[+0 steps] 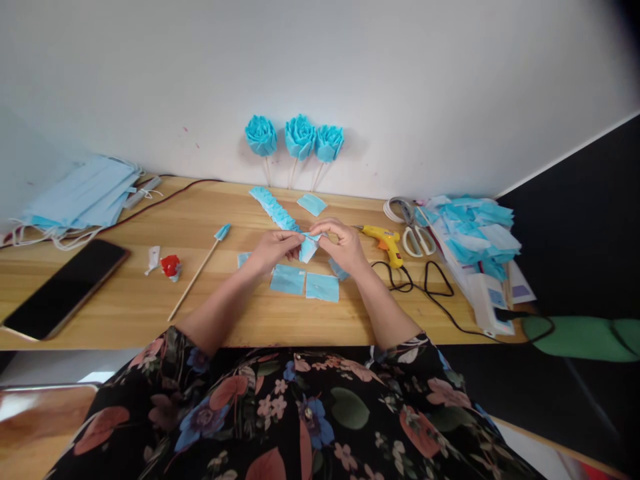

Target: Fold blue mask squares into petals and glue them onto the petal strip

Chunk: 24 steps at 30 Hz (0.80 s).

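Observation:
Above the middle of the table, my left hand (pixel 277 249) and my right hand (pixel 344 244) pinch one small blue piece of mask fabric (pixel 309 249) between them, its lower corner hanging down. Flat pieces of the same fabric, such as a blue rectangle (pixel 323 287), lie on the wood just below my hands. Behind them runs a row of folded blue petals (pixel 274 208), its near end close to my left fingers. To the left rests a wooden stick (pixel 197 277) with a blue bud at its tip.
Three blue fabric roses (pixel 300 137) on sticks lean against the wall. A yellow glue gun (pixel 384 243), white-handled scissors (pixel 419 240), tape roll (pixel 395 209), fabric pile (pixel 475 227) and power strip (pixel 489 307) are right. Masks (pixel 85 193), a phone (pixel 65 287) and a red item (pixel 171 266) are left.

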Available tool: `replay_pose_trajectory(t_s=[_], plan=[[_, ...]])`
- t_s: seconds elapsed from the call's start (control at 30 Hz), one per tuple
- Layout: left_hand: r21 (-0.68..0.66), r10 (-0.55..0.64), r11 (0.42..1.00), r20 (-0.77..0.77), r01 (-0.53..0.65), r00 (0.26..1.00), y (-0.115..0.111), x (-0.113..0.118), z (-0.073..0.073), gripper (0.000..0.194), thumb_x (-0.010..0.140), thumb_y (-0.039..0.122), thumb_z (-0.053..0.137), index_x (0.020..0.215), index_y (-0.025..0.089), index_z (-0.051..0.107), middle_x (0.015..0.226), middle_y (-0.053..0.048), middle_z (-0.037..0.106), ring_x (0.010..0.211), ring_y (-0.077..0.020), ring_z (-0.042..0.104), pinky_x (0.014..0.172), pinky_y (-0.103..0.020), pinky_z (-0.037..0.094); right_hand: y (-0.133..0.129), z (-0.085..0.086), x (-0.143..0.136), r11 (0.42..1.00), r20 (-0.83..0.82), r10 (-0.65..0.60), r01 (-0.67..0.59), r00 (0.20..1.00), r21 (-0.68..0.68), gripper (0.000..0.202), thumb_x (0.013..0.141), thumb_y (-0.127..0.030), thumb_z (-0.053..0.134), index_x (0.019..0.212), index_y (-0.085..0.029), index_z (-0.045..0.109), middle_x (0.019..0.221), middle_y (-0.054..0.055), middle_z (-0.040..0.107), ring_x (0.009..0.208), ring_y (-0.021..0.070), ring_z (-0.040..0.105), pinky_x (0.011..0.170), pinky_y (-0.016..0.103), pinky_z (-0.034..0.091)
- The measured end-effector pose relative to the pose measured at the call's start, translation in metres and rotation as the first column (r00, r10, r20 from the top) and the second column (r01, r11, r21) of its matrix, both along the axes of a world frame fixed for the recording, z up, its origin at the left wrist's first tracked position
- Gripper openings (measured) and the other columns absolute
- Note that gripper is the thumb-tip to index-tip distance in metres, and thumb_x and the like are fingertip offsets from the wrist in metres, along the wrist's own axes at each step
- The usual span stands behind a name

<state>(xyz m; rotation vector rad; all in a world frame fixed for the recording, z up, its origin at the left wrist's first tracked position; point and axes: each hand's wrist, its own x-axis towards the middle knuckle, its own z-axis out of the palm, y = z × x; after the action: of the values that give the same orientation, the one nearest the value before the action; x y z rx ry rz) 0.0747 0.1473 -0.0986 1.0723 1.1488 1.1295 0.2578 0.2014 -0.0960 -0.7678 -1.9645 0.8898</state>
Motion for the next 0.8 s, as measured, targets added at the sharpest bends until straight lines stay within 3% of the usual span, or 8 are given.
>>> replay_pose_trajectory(t_s=[0.37,0.5,0.67,0.8], plan=[[0.067,-0.007,0.998,0.007,0.006,1.000,0.0003,0.0004,0.0025,0.046,0.072,0.058,0.075,0.056,0.018,0.060,0.053,0.001,0.054,0.053,-0.0103,0.048,0.056,-0.025,0.041,0.0007,-0.0014,-0.0008,1.000,-0.007,0.016,-0.016,1.000,0.010,0.018,0.081,-0.014,0.059,0.082,-0.025,0.073,0.098,0.002,0.076,0.096,0.0197,0.069,0.093,0.038,0.052],[0.055,0.032,0.998,0.004,-0.032,0.999,0.0010,0.0012,0.0022,0.039,0.070,0.053,0.076,0.060,0.017,0.064,0.052,0.002,0.054,0.051,-0.0100,0.047,0.054,-0.025,0.040,-0.0006,-0.0009,0.0015,0.996,-0.021,0.067,-0.068,0.998,-0.053,0.019,0.083,-0.016,0.058,0.085,-0.025,0.074,0.101,0.002,0.076,0.101,0.0196,0.069,0.096,0.037,0.050],[0.079,0.141,0.987,-0.028,-0.138,0.990,0.0010,0.0007,0.0026,0.031,0.070,0.047,0.074,0.061,0.017,0.068,0.052,0.001,0.056,0.052,-0.0099,0.048,0.054,-0.024,0.041,0.0005,-0.0002,0.0053,0.939,-0.120,0.120,-0.152,0.986,-0.309,0.024,0.095,-0.038,0.055,0.108,-0.026,0.072,0.108,0.001,0.074,0.105,0.0191,0.068,0.097,0.035,0.049],[0.093,0.182,0.980,-0.050,-0.177,0.982,0.0022,0.0009,0.0008,0.029,0.070,0.045,0.072,0.067,0.017,0.072,0.052,0.001,0.057,0.052,-0.0101,0.048,0.054,-0.024,0.042,0.0007,-0.0018,0.0012,0.912,-0.083,0.059,-0.088,0.995,-0.401,0.038,0.092,-0.057,0.056,0.095,-0.023,0.070,0.088,0.002,0.071,0.087,0.0185,0.066,0.086,0.033,0.051]])
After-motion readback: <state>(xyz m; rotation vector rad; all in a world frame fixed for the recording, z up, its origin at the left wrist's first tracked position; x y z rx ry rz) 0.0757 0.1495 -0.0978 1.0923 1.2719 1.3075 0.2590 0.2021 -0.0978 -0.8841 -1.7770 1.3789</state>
